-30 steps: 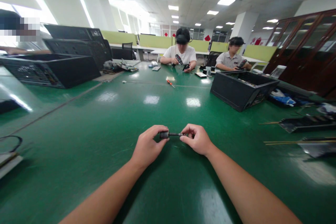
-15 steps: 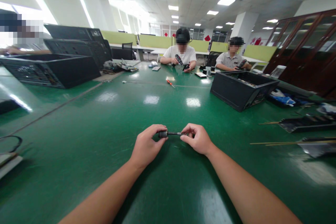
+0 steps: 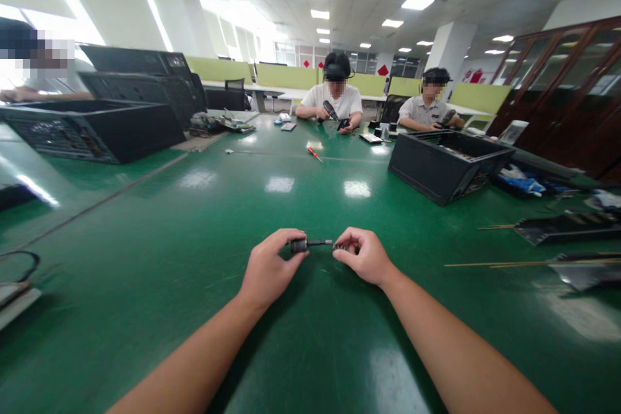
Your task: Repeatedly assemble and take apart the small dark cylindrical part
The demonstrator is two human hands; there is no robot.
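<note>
Low over the green table, my left hand grips a dark cylindrical tool between thumb and fingers. Its thin shaft points right, with a lighter metal tip. Just beyond that tip, my right hand pinches a small dark metal part, mostly covered by the fingers. A narrow gap separates the shaft's tip from the small part.
Black computer cases stand at the right and left. An orange screwdriver lies ahead. Trays with thin rods are at right. Three people sit around the table, one opposite holding a power tool.
The dark tool has moved slightly left with my left hand. Its tip, earlier touching the part in my right hand, now stands apart from it.
</note>
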